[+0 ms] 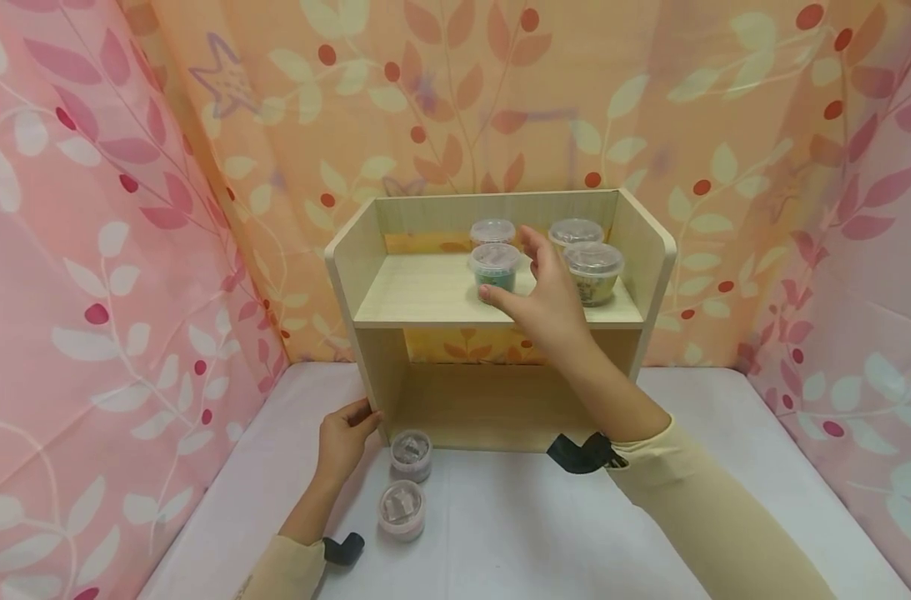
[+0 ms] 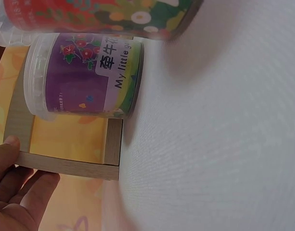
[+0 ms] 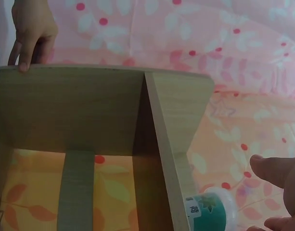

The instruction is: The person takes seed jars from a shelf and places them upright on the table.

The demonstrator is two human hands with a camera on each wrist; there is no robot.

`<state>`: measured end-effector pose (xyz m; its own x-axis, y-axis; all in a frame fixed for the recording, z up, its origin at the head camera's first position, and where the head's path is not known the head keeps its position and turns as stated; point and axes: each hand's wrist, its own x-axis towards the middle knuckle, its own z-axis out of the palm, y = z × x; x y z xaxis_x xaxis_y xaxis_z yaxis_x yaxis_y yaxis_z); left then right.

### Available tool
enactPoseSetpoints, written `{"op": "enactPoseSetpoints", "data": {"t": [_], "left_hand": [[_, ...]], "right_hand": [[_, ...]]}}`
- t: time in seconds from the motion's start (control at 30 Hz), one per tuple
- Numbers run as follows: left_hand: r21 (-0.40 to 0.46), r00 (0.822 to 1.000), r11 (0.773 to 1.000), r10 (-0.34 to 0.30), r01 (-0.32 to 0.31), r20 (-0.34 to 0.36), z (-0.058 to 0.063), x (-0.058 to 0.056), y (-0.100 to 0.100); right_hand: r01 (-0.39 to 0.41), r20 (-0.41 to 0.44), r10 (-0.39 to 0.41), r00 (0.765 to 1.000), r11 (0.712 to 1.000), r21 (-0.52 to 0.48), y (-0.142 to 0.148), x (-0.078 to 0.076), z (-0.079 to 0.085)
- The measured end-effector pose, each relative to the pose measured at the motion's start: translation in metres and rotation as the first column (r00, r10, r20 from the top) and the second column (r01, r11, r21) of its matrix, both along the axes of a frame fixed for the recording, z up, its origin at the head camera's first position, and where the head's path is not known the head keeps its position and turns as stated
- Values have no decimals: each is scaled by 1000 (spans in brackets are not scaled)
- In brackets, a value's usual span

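My left hand (image 1: 342, 442) pinches the lower left side panel of a small wooden shelf (image 1: 372, 375), thumb on one face and fingers on the other in the left wrist view. My right hand (image 1: 553, 308) is at the upper board with thumb and fingers spread apart. Nearest to it stands a teal-labelled plastic tub (image 1: 496, 271) with a clear lid; the right wrist view shows a gap between the thumb (image 3: 270, 169) and this tub (image 3: 210, 211). Behind it is another lidded tub (image 1: 493, 232). To the right of the hand stand a yellowish tub (image 1: 594, 275) and one more tub (image 1: 575, 231).
On the white tabletop (image 1: 485, 533), a purple-labelled tub (image 2: 80, 77) stands by the shelf's lower left front corner. A red-labelled tub (image 2: 99, 17) stands nearer to me. Flowered curtains (image 1: 275, 108) enclose the back and sides.
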<state>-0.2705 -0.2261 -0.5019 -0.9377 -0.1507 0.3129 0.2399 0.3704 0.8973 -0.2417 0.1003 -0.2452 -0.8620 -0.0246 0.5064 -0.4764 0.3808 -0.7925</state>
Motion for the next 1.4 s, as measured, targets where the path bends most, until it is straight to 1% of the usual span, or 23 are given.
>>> {"op": "enactPoseSetpoints", "data": {"t": [0.13, 0.27, 0.4, 0.67, 0.8, 1.1, 1.4], "left_hand": [[-10, 1000, 1000, 10, -10, 5, 0, 0, 0], [-11, 1000, 1000, 17, -17, 2, 1, 1, 0], [-7, 1000, 1000, 16, -16, 6, 2, 1, 0], [-6, 1000, 1000, 16, -16, 6, 2, 0, 1], [-11, 1000, 1000, 18, -17, 4, 2, 0, 1], [-5, 1000, 1000, 12, -12, 17, 1, 0, 1], [-3, 1000, 1000, 11, -10, 24, 1, 0, 1]], "right_hand": [[-2, 61, 3, 998, 1000, -19, -1, -14, 2], [-12, 136, 20, 991, 998, -57, -1, -23, 1], [-17, 183, 34, 982, 995, -95, -1, -32, -1], [-12, 287, 59, 956, 987, -163, -1, -42, 2], [-13, 310, 68, 948, 985, -174, -1, -44, 4], [-27, 326, 91, 941, 980, -196, 0, -48, 4], [-32, 321, 103, 942, 975, -219, 2, -46, 3]]}}
